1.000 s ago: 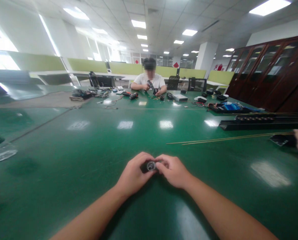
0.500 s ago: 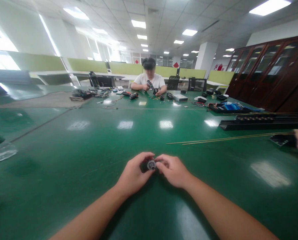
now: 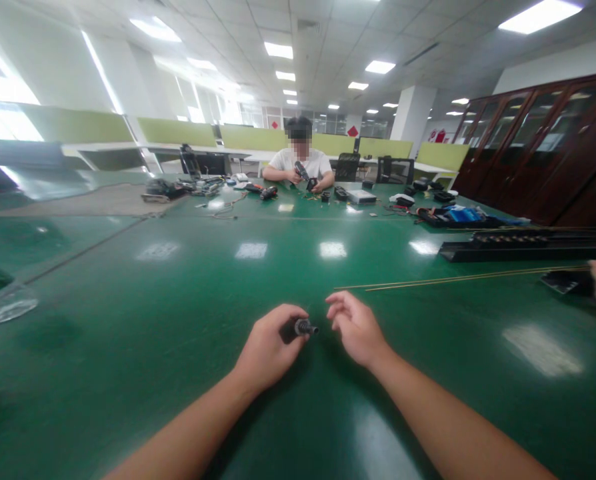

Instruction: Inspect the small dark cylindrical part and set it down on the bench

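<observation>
- Since its narrow tip (image 3: 315, 330) is left uncovered, how is the dark grey, stepped cylindrical piece (image 3: 303, 327) held?
- It is gripped by the left hand (image 3: 265, 345), thumb and fingers around it, probably for steadiness.
- The right hand (image 3: 358, 330)?
- Held open just beside it, fingers curled, empty; thin, brass-coloured rods (image 3: 418, 285) are laid beyond.

The left hand (image 3: 265, 353) and the right hand (image 3: 361, 335) are bare, and so are the left forearm (image 3: 191, 421) and the right forearm (image 3: 433, 407) as far as they show. Both forearms look long and smooth, tapering to slim wrists (image 3: 244, 380); the fingers (image 3: 343, 299) are slender, their nails too small to make out.
</observation>
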The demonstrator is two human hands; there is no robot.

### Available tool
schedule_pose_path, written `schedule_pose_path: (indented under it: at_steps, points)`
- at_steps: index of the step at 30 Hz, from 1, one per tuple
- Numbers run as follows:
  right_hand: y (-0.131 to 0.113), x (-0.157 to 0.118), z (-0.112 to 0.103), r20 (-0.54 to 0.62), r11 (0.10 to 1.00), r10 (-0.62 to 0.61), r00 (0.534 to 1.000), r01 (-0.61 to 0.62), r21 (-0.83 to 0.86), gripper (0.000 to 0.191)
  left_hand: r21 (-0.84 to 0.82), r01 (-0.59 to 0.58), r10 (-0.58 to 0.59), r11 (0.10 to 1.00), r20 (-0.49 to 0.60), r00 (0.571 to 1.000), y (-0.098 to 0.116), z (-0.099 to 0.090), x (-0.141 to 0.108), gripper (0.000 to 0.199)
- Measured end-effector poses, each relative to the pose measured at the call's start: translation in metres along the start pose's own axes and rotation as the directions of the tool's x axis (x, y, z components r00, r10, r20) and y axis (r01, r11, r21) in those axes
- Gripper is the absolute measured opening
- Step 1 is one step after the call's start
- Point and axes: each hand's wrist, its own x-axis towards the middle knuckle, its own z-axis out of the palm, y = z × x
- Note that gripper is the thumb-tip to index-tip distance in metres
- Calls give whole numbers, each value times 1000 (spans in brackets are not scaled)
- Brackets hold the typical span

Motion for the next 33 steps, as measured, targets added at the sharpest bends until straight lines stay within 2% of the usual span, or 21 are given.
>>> schedule_pose_path:
  at_steps: [7, 17, 23, 28, 33]
  points:
    - [-4, -6, 4, 120, 982, -138, 983, 152, -111, 40, -6, -7, 7, 1000, 53, 999, -1, 1, 0, 24]
    - [-12, -8, 3, 149, 984, -98, 984, 118, -134, 29, 13, -13, 11, 1000, 152, 988, 0, 1, 1, 26]
    - [-12, -8, 3, 130, 986, -77, 989, 95, -135, 30, 5, 54, -54, 999, 64, 997, -3, 3, -2, 38]
    - [-12, -7, 3, 141, 980, -99, 985, 121, -158, 17, 1, 37, -37, 999, 57, 998, -1, 2, -1, 26]
    - [-12, -6, 3, 139, 972, -141, 980, 164, -169, 15, 9, 12, -12, 1000, 50, 999, 1, 0, 0, 22]
